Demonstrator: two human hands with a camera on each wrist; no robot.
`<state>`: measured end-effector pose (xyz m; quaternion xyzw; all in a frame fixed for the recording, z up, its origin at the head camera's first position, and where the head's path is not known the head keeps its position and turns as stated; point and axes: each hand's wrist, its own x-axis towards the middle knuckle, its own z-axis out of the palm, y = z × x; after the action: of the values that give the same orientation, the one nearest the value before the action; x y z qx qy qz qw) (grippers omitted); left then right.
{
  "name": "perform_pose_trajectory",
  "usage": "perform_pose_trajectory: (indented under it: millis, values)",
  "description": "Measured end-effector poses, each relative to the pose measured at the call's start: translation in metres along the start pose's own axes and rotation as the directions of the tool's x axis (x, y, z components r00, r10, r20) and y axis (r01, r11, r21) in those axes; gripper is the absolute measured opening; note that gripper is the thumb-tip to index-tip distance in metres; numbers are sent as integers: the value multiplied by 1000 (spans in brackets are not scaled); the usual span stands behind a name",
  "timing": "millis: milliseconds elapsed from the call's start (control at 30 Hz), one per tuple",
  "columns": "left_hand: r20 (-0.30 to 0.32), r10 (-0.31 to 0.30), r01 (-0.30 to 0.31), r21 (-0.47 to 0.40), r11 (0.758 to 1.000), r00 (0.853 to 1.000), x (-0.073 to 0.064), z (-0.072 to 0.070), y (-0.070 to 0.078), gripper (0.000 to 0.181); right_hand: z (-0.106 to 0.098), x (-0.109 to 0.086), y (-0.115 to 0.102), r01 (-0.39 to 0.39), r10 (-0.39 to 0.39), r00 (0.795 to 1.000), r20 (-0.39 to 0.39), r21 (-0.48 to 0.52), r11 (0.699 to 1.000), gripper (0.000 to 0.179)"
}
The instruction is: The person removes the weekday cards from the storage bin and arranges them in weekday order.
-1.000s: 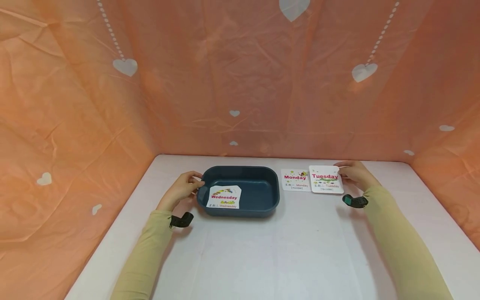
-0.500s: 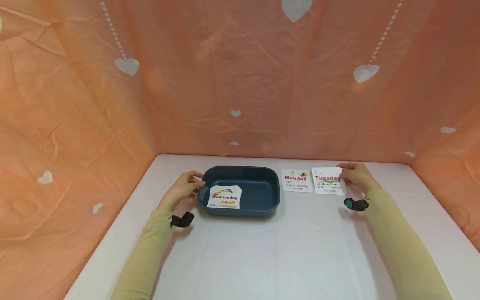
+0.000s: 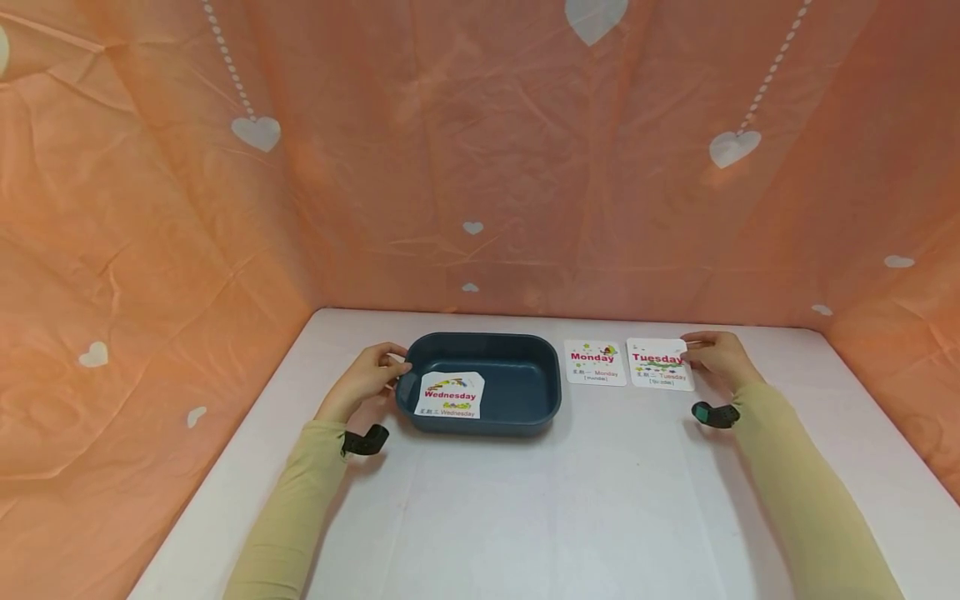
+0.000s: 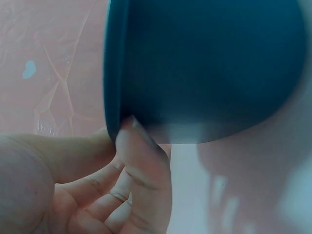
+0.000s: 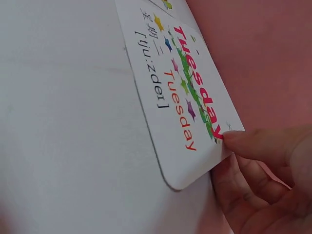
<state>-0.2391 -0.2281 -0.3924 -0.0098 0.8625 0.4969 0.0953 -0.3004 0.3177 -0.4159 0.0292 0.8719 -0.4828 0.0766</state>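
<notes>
My left hand (image 3: 367, 377) pinches the left end of a dark blue rectangular dish (image 3: 517, 392); in the left wrist view the thumb and a finger close on its rim (image 4: 113, 73). Inside the dish, at its left, a white Wednesday card (image 3: 450, 396) leans face up. To the right of the dish lies a Monday card (image 3: 595, 363) on the table. Beside it is a Tuesday card (image 3: 660, 365), whose right edge my right hand (image 3: 716, 358) pinches. The right wrist view shows the thumb on top of that card and the other fingers beneath its edge.
The white table (image 3: 555, 517) runs back to an orange cloth wall (image 3: 525, 167) printed with pale hearts. More orange cloth closes in the left and right sides. A black camera band (image 3: 365, 440) sits on the left wrist, another band (image 3: 716, 415) on the right.
The right hand has drawn the Tuesday card slightly right and toward me, lowering it next to the Monday card with a narrow gap between them. The left hand keeps its grip on the dish.
</notes>
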Motion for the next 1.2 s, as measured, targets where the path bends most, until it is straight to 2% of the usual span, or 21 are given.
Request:
perform_pose_trajectory:
  millis: [100,467,767,1200]
  values:
    - [-2,-3,3,-1,1000,1000,0,0,0,36,1,-1,0,-2,3,1000,-8,27,1000,47]
    - [-4,-7,7,3,1000,1000,-1,0,0,37,7,-6,-9,-3,4,999,-40,9,1000,48]
    - [-1,-24,24,-1,1000,1000,-3,0,2,37,9,-3,-7,5,-8,998,-58,-62,998,44]
    - [-6,-19,19,0,1000,1000,-3,0,1,37,15,-6,-11,-13,2,995,-99,-107,994,42]
